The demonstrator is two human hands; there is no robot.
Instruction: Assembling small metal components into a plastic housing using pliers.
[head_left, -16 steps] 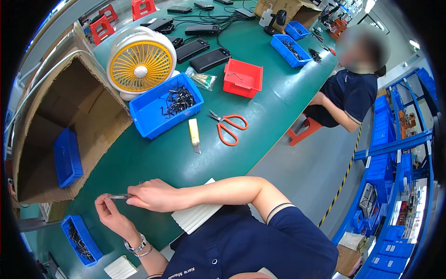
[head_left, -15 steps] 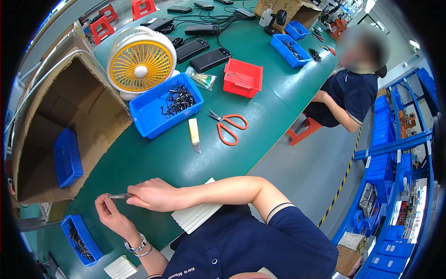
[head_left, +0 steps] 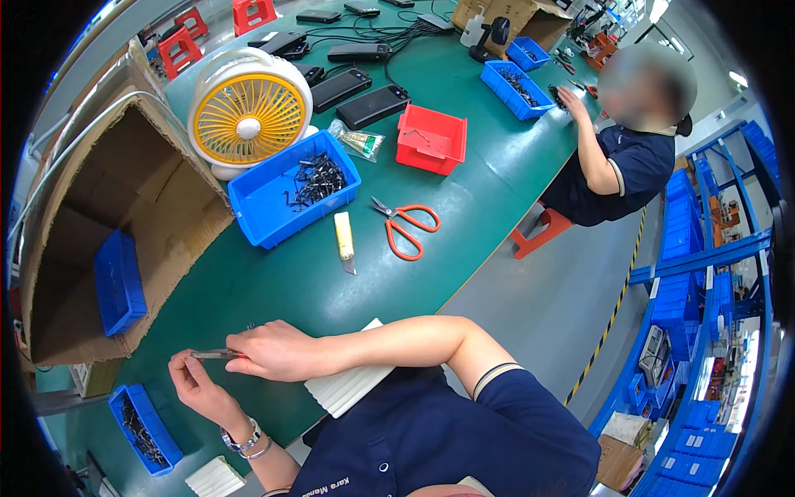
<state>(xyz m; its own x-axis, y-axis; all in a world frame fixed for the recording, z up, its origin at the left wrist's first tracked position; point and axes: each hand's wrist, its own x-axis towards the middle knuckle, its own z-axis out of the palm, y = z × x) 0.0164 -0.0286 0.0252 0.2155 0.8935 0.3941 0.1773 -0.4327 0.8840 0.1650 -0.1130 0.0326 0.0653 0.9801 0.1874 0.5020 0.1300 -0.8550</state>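
Holding a slim metal tool point(head_left: 214, 354) in my right grip point(head_left: 281, 349), fingers closed round its reddish handle end, I have its tip at the fingertips of my left grip point(head_left: 199, 388). The thumb and forefinger there are close together, but whether they pinch anything is too small for me to tell. Tool and hands are over the green worktop point(head_left: 472, 211), on my side of the large blue tray point(head_left: 269, 219) and apart from it.

Pale lettering point(head_left: 327, 487) marks the front of my dark blue shirt point(head_left: 472, 439), well to my side of that tray. Far to the tray's right, blue bins point(head_left: 702, 443) on shelving bear small white labels, unreadable from here. Just behind the tray's right end lies a clear packet point(head_left: 360, 142); any print on it is too fine to read.

Inside the tray sit loose black parts point(head_left: 319, 178). A white fan point(head_left: 248, 128) with a yellow grille stands just behind it, a red tray point(head_left: 426, 160) is off to its right, and a yellow cutter point(head_left: 344, 234) and orange-handled snips point(head_left: 392, 213) lie near its right side.
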